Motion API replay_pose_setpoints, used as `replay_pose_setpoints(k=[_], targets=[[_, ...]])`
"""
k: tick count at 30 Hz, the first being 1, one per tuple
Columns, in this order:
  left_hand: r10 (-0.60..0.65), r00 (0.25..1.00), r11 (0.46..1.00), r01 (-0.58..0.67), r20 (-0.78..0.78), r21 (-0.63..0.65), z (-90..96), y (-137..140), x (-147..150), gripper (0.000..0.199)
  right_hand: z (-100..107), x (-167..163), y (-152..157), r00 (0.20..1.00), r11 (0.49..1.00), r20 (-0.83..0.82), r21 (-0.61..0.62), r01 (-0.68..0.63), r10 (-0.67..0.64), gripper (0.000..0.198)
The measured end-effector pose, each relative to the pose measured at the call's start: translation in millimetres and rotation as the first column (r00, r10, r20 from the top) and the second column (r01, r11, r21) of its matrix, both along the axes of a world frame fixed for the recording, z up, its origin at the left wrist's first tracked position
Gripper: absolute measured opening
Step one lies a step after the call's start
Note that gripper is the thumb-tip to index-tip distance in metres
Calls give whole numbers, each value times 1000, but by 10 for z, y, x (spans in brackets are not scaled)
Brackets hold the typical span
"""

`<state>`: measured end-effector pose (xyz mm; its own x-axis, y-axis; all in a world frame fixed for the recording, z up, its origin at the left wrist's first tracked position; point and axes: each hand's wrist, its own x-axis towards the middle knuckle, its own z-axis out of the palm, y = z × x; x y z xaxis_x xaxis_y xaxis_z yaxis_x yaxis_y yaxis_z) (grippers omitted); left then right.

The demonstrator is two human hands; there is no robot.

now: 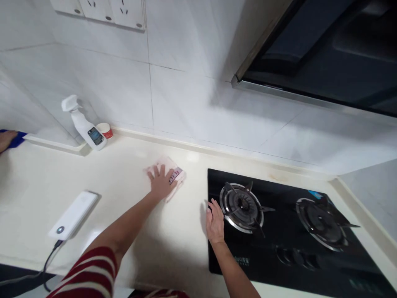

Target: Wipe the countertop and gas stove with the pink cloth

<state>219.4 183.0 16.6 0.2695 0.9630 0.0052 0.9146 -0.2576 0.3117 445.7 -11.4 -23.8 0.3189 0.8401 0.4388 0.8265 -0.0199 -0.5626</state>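
My left hand (161,182) lies flat with its fingers spread on a pale pink cloth (177,176) that has a purple-and-white patterned band. Under the hand, the cloth rests on the cream countertop (182,231), and the palm covers part of it. Over the left edge of a black glass gas cooktop (273,231), my right hand (215,221) has its fingers stretched out, holding nothing. Just to the right of those fingers is the left burner (243,203) with its metal pan support.
A white spray bottle (85,126) and a small red-and-white cup (105,130) stand by the wall. Nearer lies a white power bank (74,213) with a black cable (51,252). A dark range hood (325,54) overhangs. Far left, another hand (6,140) touches a blue cloth (17,139).
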Motion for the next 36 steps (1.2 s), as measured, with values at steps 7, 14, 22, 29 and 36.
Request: replay_pose_setpoints(k=[7,14,22,29,36], targets=[[-201,979,973,204,33,-113,51,124,1135,74,38,24,-16,999,1000,-41,11,5,-5,46],[-427,901,900,432,75,-57,-38,-727,1094,72,110,9,-20,998,999,-63,44,29,-26,47],[-522,841,852,524,146,28,-146,-2117,453,79,106,36,-48,999,1000,-32,11,-29,29,46],[-621,764,781,621,173,63,-118,-2726,-92,75,121,55,-32,994,995,-33,11,-101,101,42],[-535,824,841,496,189,217,-22,-2506,-874,66,414,-225,-388,979,980,-41,14,-200,201,41]])
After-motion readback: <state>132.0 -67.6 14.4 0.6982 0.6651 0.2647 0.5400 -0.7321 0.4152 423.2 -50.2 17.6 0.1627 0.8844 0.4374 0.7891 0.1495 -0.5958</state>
